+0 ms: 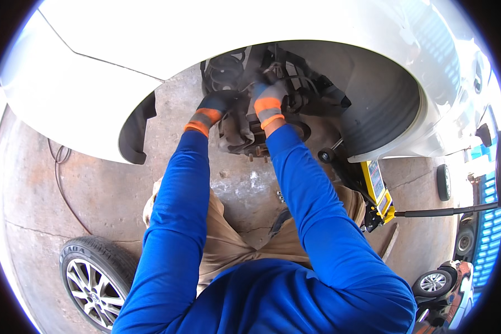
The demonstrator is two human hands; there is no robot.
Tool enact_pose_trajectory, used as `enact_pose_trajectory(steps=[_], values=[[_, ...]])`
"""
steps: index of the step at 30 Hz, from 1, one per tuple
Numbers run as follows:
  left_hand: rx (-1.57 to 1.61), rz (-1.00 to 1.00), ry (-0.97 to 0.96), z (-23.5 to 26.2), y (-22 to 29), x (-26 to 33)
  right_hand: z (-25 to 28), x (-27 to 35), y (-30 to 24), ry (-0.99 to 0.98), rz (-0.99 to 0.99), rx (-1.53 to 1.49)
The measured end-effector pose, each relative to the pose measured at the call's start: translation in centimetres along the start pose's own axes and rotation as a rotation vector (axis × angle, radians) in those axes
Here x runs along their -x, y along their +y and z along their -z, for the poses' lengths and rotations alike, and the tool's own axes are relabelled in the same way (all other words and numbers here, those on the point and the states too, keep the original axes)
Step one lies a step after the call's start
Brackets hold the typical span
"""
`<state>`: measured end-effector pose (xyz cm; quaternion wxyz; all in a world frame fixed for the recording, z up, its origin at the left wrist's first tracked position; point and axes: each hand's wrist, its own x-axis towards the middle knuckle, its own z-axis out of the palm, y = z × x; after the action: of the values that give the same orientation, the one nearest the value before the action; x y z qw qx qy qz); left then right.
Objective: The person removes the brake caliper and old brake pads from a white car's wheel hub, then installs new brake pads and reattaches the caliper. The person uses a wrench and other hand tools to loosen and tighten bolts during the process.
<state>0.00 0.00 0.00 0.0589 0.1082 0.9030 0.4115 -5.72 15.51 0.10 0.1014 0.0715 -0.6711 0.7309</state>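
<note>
Grey rubber and silver alloy: removed wheel is lying flat on the concrete floor at lower left of frame. White car fender is arching across the top, wheel arch open, car raised.

Moving right, upper centre: left hand, dark glove with orange cuff, is reaching deep into the arch beside the coil spring strut; fingers are hidden behind the hardware, so cannot tell whether they are clasping anything. Right hand, same kind of glove, is sitting just right of it, fingers curled down over a dark part above the brake hub assembly; whether they are grasping it is unclear. The hub is sitting centre frame, just below both hands, studs showing at its lower edge.

Judging by this, work on the brake or suspension parts behind the hub is under way; next move is probably calling for firm two-handed grip and steady pull or turn in tight space.

Right of centre: yellow floor jack is standing under the car, carrying a long pale rectangular label on its side, its dark handle running to the right edge.
</note>
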Motion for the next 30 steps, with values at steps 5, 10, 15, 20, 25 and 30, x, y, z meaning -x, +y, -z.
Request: enact_pose_trajectory(steps=[5,10,15,20,25,30], values=[[-0.169,-0.121,0.235,-1.4,-2.0,-2.2,-1.1,3.6,-4.3,-0.27,0.459,0.865],[-0.222,0.048,0.104,0.1,0.9,0.2,-1.0,3.3,-4.8,-0.083,0.383,0.936],[0.02,-0.278,0.165,-2.8,-1.5,-3.7,3.0,-2.3,1.0,0.245,0.361,0.972],[-0.13,-0.088,0.124,-0.9,-0.3,-1.0,-0.5,2.0,-2.8,0.015,0.272,0.575],[-0.153,-0.171,0.203,-1.0,-0.7,-0.6,-1.8,4.7,-5.7,-0.367,0.428,0.929],[0.14,-0.106,0.153,-0.8,-0.3,-0.6,0.5,1.0,-3.7,0.011,-0.085,0.596]])
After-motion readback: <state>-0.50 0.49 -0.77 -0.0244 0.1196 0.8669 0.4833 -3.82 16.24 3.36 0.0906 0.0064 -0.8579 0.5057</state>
